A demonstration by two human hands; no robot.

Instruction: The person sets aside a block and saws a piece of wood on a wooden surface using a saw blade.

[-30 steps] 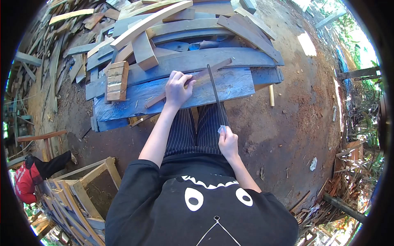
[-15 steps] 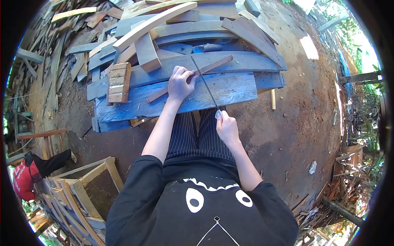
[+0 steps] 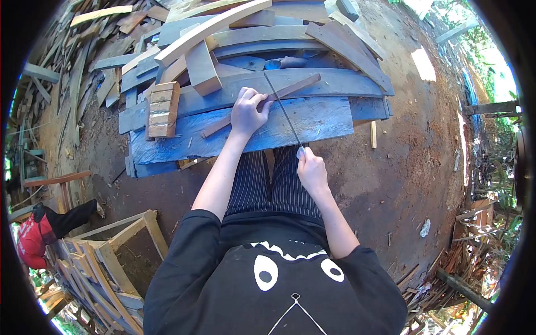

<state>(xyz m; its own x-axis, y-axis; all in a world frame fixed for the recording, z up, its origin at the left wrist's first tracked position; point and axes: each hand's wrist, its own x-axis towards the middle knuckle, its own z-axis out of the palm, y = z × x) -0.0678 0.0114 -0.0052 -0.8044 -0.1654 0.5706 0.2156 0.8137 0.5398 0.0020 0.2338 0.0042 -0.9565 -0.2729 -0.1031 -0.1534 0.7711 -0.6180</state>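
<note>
On the blue-stained workbench [image 3: 329,120] lies a narrow brown wood strip [image 3: 300,85], set at a slant. My left hand [image 3: 249,113] is closed around the strip near its middle and presses it down on the boards. Just right of those fingers, a handsaw [image 3: 286,115] crosses the strip, its thin dark blade seen nearly edge-on. My right hand [image 3: 312,172] grips the saw's pale handle close to the bench's front edge. Fingers hide most of the handle, and the blade's teeth are too small to make out.
A block of stacked wood pieces [image 3: 163,110] stands at the bench's left. Planks and a curved pale board [image 3: 215,30] are piled behind. A wooden frame [image 3: 148,229] is at lower left, near another person in a red shirt [image 3: 34,240]. Scrap wood [image 3: 78,67] covers the left ground.
The saw and my right hand have shifted very slightly, and the blade still lies across the strip. My left hand keeps its hold. The whole view has tilted a little.
</note>
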